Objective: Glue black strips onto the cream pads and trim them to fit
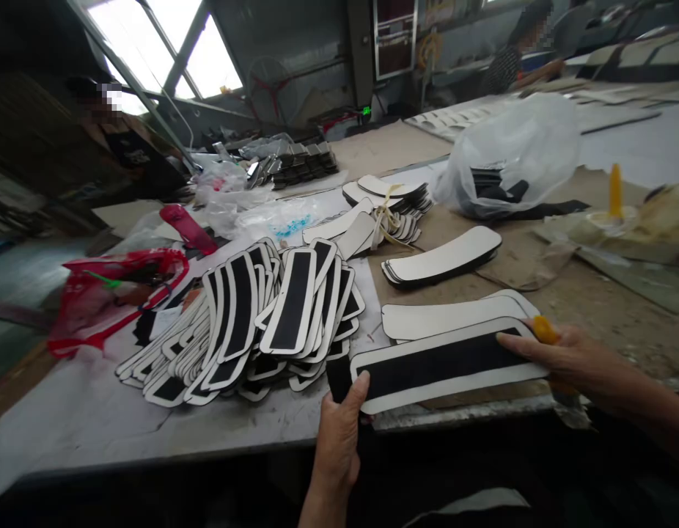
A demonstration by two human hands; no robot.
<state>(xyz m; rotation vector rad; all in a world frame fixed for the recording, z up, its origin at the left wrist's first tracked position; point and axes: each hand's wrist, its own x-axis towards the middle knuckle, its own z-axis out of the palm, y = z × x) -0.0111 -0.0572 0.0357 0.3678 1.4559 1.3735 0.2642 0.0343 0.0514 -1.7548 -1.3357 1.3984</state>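
A long, slightly curved white panel point(366, 396) with a black strip point(427, 372) along its middle is held over the table's front edge. My left hand point(339, 433) is closed on its left end, thumb on top. A piece of black material point(338, 375) shows beside that thumb. My right hand point(575, 363) grips the panel's right end, thumb on the black strip. A yellow handle point(545, 330) also sticks out from my right hand; its tool end is hidden. Just behind the held panel lie plain white panels point(438, 317).
Left of my hands lies a large heap of black-and-white panels point(290, 301). Further back are stacked pale panels point(443, 257), a tied bundle point(355, 231) and a clear plastic bag point(515, 147). A red bag point(81, 301) lies left. A yellow stick point(615, 191) stands right. People point(138, 147) work beyond.
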